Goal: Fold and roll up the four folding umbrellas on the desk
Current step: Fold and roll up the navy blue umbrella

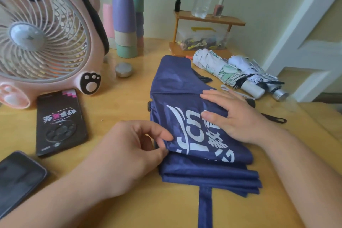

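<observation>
At the centre of the wooden table (120, 102) lies a navy umbrella (185, 87), its canopy flattened into stacked folds with white lettering on top and its closing strap (205, 207) trailing toward 6 o'clock. The left hand (129, 150) pinches the fabric's edge between thumb and forefinger at 8 o'clock of the folds. The right hand (235, 116) lies flat, fingers straight, pressing the canopy at 3 o'clock. At 2 o'clock, a rolled green-patterned umbrella (222, 68) and a rolled white umbrella (259, 76) rest side by side. A pink fan (42, 29) stands at 10 o'clock.
</observation>
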### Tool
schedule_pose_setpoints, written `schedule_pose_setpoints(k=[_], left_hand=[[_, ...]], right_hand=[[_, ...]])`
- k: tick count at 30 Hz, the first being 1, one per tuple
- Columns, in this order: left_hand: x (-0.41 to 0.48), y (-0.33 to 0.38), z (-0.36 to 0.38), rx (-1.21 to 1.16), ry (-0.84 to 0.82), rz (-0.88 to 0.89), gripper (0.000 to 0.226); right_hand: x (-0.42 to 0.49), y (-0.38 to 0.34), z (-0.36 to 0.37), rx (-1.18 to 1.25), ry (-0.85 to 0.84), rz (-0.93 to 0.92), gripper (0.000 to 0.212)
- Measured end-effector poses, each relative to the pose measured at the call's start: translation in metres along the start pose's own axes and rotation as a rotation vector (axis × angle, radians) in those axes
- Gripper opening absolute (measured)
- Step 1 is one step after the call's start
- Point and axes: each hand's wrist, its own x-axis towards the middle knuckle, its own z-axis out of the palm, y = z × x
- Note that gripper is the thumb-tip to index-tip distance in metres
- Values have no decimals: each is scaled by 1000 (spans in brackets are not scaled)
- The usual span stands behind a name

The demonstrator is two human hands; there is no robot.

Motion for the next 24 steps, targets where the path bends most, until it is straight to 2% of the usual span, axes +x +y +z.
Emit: schedule_pose_setpoints(k=[4,8,11,14,17,20,22,24], left_hand=[[1,-2,0,6,-25,15,25],[2,-4,1,-75,-23,54,13],[2,-7,1,-102,-19,72,30],[1,-7,2,-102,-27,94,37],[2,-6,4,-113,-7,100,18],[2,-4,3,-130,-40,113,18],[2,-6,2,-122,-43,114,18],[4,-9,0,-115,-44,118,19]], right_hand=[[-1,1,0,0,-9,-5,73],[-1,-1,0,42,34,-4,76],[-10,-6,-10,84,119,30,72],[-32,-11,-43,125,236,274,51],[-72,-14,-59,207,85,490,57],[-107,-29,-40,475,19,496,69],[-117,-36,-26,683,116,448,70],[-118,-36,-20,816,240,421,63]])
